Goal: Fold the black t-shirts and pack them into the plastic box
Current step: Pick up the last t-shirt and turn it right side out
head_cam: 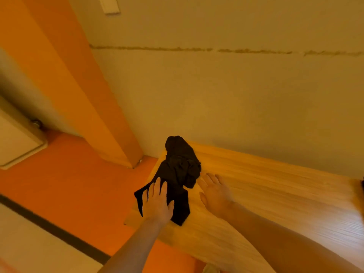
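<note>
I see one black t-shirt [178,174] lying crumpled at the left end of the wooden worktop [266,194], its near part flatter and reaching the left edge. My left hand [157,201] rests flat on that part, fingers spread, gripping nothing. My right hand [214,196] is open just right of the cloth, blurred, so contact is unclear. Bare wood runs right to a dark scrap [362,187] cut off at the frame edge. The wall [236,95] backs the far side.

The head view looks steeply down, close over a wooden table [256,194] against a wall [236,95].
</note>
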